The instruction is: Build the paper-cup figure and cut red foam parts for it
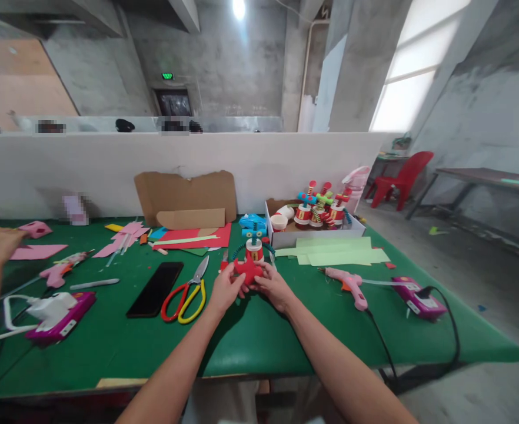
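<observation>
A: Where does the red star-shaped piece (248, 270) lie relative to the hands?

B: Between them, at the middle of the scene, over the green table (259, 347). The left hand (228, 288) has its left side and the right hand (275, 286) its right side, so that the piece bridges the gap.

A: How far open is each hand?

B: Both are nearly closed, thumb and fingers pinching the edges of the piece. The placing of the fingers behind it is partly hidden.

A: What stands just beyond the piece?

B: An upright cup figure (255, 249) with a red-and-white body, a blue crosspiece and dark coiled arms. The piece and the hands cover its lower part; whether piece and figure touch cannot be told.

A: And to the left of the hands?

B: Open-handled scissors (189, 301), one loop red and one yellow, blades toward the far side; just left of them, a black phone (156, 288). At the far left edge is another person's hand (2, 240).

A: To the right?

B: A pink glue gun (348, 285), its nozzle toward the left, near a purple power strip (412, 294). Farther off, pale green sheets (339, 253) lie before a white box (301, 238) containing similar figures (315, 215).
</observation>
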Demonstrator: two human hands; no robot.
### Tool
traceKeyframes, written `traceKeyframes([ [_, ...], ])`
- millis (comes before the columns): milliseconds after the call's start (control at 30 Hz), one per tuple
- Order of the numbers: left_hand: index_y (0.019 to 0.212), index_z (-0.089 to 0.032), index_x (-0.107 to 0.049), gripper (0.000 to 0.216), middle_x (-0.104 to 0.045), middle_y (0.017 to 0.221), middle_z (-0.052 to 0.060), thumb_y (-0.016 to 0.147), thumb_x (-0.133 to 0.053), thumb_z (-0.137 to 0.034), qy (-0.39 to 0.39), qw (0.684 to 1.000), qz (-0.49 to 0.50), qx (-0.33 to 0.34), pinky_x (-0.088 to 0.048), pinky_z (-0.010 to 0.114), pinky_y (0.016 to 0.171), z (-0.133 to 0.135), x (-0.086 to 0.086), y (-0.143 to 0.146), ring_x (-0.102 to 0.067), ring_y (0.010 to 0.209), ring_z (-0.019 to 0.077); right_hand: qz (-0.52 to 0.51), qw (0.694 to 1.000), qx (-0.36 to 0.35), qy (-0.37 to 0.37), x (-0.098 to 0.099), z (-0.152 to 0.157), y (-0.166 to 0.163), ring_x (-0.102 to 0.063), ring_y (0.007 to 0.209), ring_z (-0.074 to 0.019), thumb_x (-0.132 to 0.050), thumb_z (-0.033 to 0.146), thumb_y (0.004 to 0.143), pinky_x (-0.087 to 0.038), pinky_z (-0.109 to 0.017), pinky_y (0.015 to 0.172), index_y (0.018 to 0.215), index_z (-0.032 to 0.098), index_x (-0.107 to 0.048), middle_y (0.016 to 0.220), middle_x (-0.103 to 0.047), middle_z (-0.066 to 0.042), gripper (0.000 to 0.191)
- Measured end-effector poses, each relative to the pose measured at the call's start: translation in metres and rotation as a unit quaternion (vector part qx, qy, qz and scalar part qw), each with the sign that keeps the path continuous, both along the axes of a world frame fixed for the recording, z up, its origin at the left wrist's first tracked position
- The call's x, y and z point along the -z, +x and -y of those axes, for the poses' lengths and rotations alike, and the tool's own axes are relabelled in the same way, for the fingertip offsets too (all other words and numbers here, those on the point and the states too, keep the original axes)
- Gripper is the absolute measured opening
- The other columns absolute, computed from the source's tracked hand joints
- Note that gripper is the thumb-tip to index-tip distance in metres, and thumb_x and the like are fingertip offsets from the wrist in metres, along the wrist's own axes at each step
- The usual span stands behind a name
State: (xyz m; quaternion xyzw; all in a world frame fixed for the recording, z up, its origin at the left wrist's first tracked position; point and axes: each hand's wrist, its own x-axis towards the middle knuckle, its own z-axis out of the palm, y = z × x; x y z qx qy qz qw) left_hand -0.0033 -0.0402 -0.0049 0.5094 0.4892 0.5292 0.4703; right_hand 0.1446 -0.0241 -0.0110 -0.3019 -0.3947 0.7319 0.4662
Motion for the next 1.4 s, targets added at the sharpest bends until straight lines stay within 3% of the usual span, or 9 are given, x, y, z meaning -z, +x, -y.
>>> traceKeyframes([
  [233,0.106,-0.014,-0.053,0.049,-0.060,0.053,-0.005,0.069,-0.062,-0.046,-0.007,1.000,0.003,-0.026,-0.042,0.020,0.034,0.003,-0.008,0.001,-0.058,0.040,0.0132,0.007,0.999,0.028,-0.026,-0.002,0.002,-0.002,-0.063,0.071,-0.0123,-0.080,0.038,0.061,-0.052,-0.029,0.072,0.099,0.020,-0.059,0.077,-0.067,0.001,0.048],
  [367,0.101,-0.016,-0.054,0.043,-0.061,0.055,-0.005,0.069,-0.062,-0.043,-0.015,0.998,-0.032,-0.046,-0.038,0.018,0.031,0.003,-0.007,0.000,-0.053,0.034,0.0101,0.031,0.999,0.031,-0.026,0.000,0.003,-0.003,-0.062,0.067,-0.0114,-0.080,0.034,0.060,-0.050,-0.027,0.070,0.099,0.019,-0.060,0.075,-0.066,0.002,0.045],
  [467,0.103,-0.016,-0.054,0.040,-0.058,0.051,-0.007,0.071,-0.059,-0.039,-0.024,0.996,-0.061,-0.063,-0.035,0.017,0.029,0.004,-0.008,-0.001,-0.050,0.032,0.0093,0.070,0.997,0.028,-0.016,0.000,0.004,-0.003,-0.061,0.069,-0.0121,-0.077,0.027,0.060,-0.048,-0.026,0.070,0.102,0.020,-0.060,0.080,-0.067,0.001,0.046],
  [700,0.110,-0.015,-0.051,0.044,-0.055,0.047,-0.009,0.073,-0.057,-0.038,-0.048,0.994,-0.063,-0.070,-0.034,0.015,0.029,0.010,-0.019,-0.001,-0.051,0.032,0.0095,0.100,0.994,0.013,0.042,-0.003,0.009,0.003,-0.063,0.099,-0.0205,-0.078,0.020,0.056,-0.047,-0.036,0.090,0.104,0.024,-0.058,0.103,-0.067,-0.004,0.053],
  [867,0.114,-0.014,-0.050,0.047,-0.053,0.046,-0.010,0.073,-0.057,-0.036,-0.053,0.994,-0.065,-0.067,-0.034,0.015,0.028,0.011,-0.019,0.001,-0.052,0.032,0.0105,0.155,0.986,0.006,0.057,-0.005,0.010,0.015,-0.064,0.092,-0.0182,-0.075,0.021,0.060,-0.049,-0.034,0.086,0.120,0.026,-0.052,0.101,-0.064,-0.003,0.065],
  [967,0.115,-0.014,-0.050,0.044,-0.052,0.043,-0.010,0.075,-0.054,-0.032,-0.057,0.992,-0.085,-0.070,-0.035,0.015,0.029,0.010,-0.017,-0.001,-0.050,0.031,0.0102,0.257,0.960,0.046,0.103,-0.005,0.012,0.020,-0.063,0.087,-0.0172,-0.073,0.025,0.065,-0.050,-0.035,0.084,0.124,0.025,-0.051,0.099,-0.063,-0.003,0.064],
  [1067,0.116,-0.015,-0.050,0.042,-0.052,0.042,-0.010,0.076,-0.053,-0.029,-0.061,0.990,-0.104,-0.071,-0.034,0.015,0.029,0.010,-0.014,-0.003,-0.049,0.029,0.0098,0.349,0.916,0.075,0.181,-0.003,0.015,0.021,-0.060,0.097,-0.0211,-0.074,0.029,0.066,-0.048,-0.039,0.089,0.122,0.023,-0.055,0.107,-0.062,-0.007,0.060],
  [1233,0.117,-0.018,-0.049,0.039,-0.057,0.051,-0.008,0.079,-0.051,-0.025,-0.053,0.985,-0.143,-0.077,-0.032,0.015,0.029,0.010,-0.010,-0.005,-0.051,0.032,0.0093,0.475,0.823,0.036,0.310,-0.003,0.021,0.018,-0.056,0.107,-0.0255,-0.078,0.021,0.063,-0.043,-0.044,0.096,0.116,0.021,-0.059,0.113,-0.062,-0.010,0.057],
  [1400,0.114,-0.020,-0.052,0.034,-0.062,0.059,-0.006,0.080,-0.049,-0.022,-0.037,0.979,-0.177,-0.097,-0.037,0.017,0.036,0.012,-0.014,-0.006,-0.054,0.035,0.0095,0.546,0.759,0.040,0.353,-0.011,0.027,0.018,-0.055,0.106,-0.0270,-0.072,0.020,0.072,-0.043,-0.042,0.094,0.117,0.020,-0.059,0.112,-0.061,-0.012,0.047],
])
